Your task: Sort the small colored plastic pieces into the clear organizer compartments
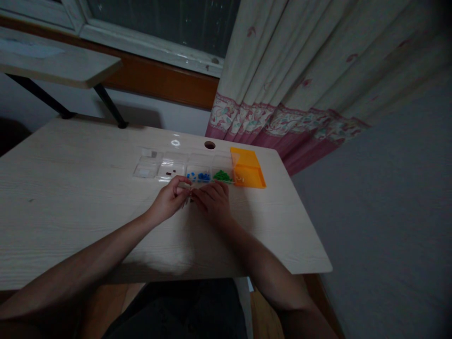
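My left hand [172, 197] and my right hand [213, 199] meet just above the table, in front of a row of clear plastic trays [172, 159]. The fingers of both are pinched together at one spot. What they hold is too small and too covered to make out; a dark bit shows beneath the fingertips. Close beyond the hands, one compartment has blue pieces [204, 177] and another a heap of green pieces [222, 176]. A few small dark brown pieces [169, 173] lie in the compartment farther left.
An orange open box [250, 175] stands at the right end of the trays, with small pale pieces [240, 179] at its left side. Behind are a round hole [209, 145] in the table [88, 202], a raised shelf [88, 70] on black legs, and a curtain [268, 94].
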### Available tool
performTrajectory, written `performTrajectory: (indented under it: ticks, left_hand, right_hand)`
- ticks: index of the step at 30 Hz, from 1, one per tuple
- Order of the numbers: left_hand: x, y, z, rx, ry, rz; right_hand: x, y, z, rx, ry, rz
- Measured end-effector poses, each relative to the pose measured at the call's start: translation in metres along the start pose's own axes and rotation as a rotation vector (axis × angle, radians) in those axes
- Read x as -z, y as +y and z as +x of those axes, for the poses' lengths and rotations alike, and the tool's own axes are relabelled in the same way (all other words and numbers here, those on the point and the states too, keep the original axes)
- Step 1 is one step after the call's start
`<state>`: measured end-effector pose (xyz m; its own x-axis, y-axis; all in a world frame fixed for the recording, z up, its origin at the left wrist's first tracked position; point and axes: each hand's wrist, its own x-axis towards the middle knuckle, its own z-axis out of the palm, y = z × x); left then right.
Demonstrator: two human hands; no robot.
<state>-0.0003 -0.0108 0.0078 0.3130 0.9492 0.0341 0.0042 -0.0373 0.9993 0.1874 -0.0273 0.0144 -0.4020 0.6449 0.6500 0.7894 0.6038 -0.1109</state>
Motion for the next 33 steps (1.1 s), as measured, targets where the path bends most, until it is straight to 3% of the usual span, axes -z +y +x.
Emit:
performTrajectory:
  ticks: [9, 14, 19, 22, 26, 28, 33]
  left_hand:
    - [0.000, -0.001, -0.004, -0.119, 0.007, 0.256]
    - [-0.001, -0.005, -0.003, -0.166, -0.027, 0.275]
    - [0.004, 0.000, -0.005, -0.193, -0.017, 0.434]
    - [0.016, 0.006, -0.001, -0.202, 0.084, 0.522]
    - [0.039, 0.010, 0.009, -0.213, 0.182, 0.724]
    - [0.048, 0.011, 0.012, -0.275, 0.100, 0.862]
    - [0.059, 0.010, 0.014, -0.411, -0.280, 1.029]
  right_hand:
    - [-0.002, 0.003, -0.004, -0.044, -0.036, 0.004]
    - [-0.004, 0.005, -0.005, -0.020, 0.015, 0.025]
    - [-0.004, 0.006, -0.005, -0.020, 0.023, 0.055]
    - [0.001, 0.017, -0.003, -0.087, 0.095, 0.056]
    - [0.014, 0.056, -0.003, -0.317, 0.257, 0.035]
    - [0.020, 0.081, -0.007, -0.443, 0.265, 0.015]
    - [0.026, 0.125, -0.019, -0.661, 0.190, -0.067]
